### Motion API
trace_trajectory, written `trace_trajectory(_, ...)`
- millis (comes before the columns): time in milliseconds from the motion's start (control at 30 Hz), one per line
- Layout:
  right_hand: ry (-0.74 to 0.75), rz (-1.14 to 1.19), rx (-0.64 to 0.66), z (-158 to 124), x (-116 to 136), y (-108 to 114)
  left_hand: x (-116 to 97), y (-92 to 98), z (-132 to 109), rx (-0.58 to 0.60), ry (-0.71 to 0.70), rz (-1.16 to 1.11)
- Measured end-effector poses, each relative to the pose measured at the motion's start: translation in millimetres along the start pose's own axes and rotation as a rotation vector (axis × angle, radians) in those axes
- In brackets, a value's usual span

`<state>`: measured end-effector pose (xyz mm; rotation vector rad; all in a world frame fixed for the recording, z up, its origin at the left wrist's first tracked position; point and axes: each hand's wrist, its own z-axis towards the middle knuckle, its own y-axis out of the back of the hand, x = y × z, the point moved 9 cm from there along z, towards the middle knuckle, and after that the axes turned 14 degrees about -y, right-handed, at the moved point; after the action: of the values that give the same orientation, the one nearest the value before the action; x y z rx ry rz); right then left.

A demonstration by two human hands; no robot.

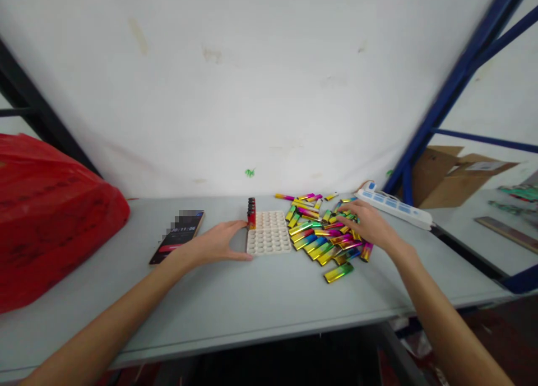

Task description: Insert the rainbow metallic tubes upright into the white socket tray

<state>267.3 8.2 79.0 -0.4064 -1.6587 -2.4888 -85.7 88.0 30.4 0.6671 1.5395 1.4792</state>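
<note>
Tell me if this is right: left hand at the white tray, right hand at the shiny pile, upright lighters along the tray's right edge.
The edge is wrong: the head view shows the upright lighters along the left edge of the white tray. The left hand at the tray and the right hand at the shiny pile are correct.

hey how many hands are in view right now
2: the left hand is at the left side of the white tray; the right hand is at the pile of shiny pieces. Neither is fully hidden.
</note>
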Motion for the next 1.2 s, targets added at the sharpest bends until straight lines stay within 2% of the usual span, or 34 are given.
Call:
trace_trajectory(67,0.006,-0.013,0.081,-5.9,-26.1,-9.6,0.7,-1.6,-0.2,0.001,-0.005,-0.001)
trace_trajectory(133,0.031,-0.016,0.153,-7.9,-36.7,-22.0,0.7,-2.3,-0.2,-0.009,-0.016,-0.004)
trace_trajectory(400,0.118,-0.083,0.256,16.4,-22.5,-46.9,-0.4,-3.7,-2.2,-0.056,-0.026,-0.012)
trace_trajectory(533,0.119,-0.003,0.339,24.8,-20.9,-46.8,-0.8,-5.7,-2.9,-0.066,-0.033,-0.021)
trace_trajectory(767,-0.014,0.143,0.396,26.2,-29.1,-41.9,-1.6,-7.9,-3.5,-0.057,-0.024,-0.024)
trace_trajectory(967,0.013,0.143,0.460,23.9,-28.4,-45.2,-2.6,-10.0,-4.9,-0.036,-0.016,-0.019)
trace_trajectory(1100,0.012,0.130,0.433,25.5,-33.0,-47.8,-9.6,-12.7,-11.4,0.005,-0.013,0.067)
trace_trajectory(1200,0.006,0.148,0.405,25.9,-37.5,-49.6,-7.7,-7.5,-19.1,-0.021,0.071,0.184)
